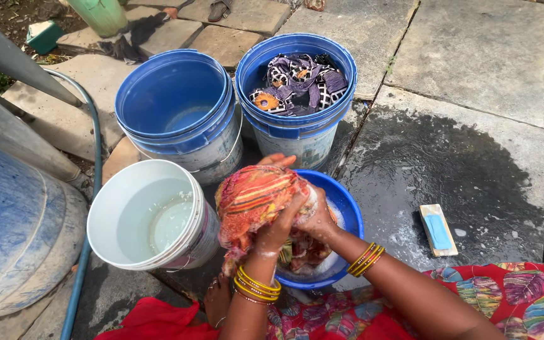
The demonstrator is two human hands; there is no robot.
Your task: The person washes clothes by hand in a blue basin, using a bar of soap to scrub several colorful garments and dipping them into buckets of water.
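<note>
At lower centre, the left hand (276, 232) and right hand (318, 217) clamp a soaked orange-red patterned cloth (253, 201) above the small blue plastic basin (349, 217). It looks limp, heavy with water and soapy-slick, so bunched folds give the surest hold.

- You get soft, even daylight here, bright enough but with no hard sun
- Shadows stay faint; the deepest shade you see sits inside the empty blue bucket (177, 104)
- The wet paving (461, 170) gives back a dull sheen, and the water in the white bucket (149, 217) glints palely
- Your view bends a little at the edges, most on the blue barrel (14, 233)
- Focus holds sharp across the middle
</note>
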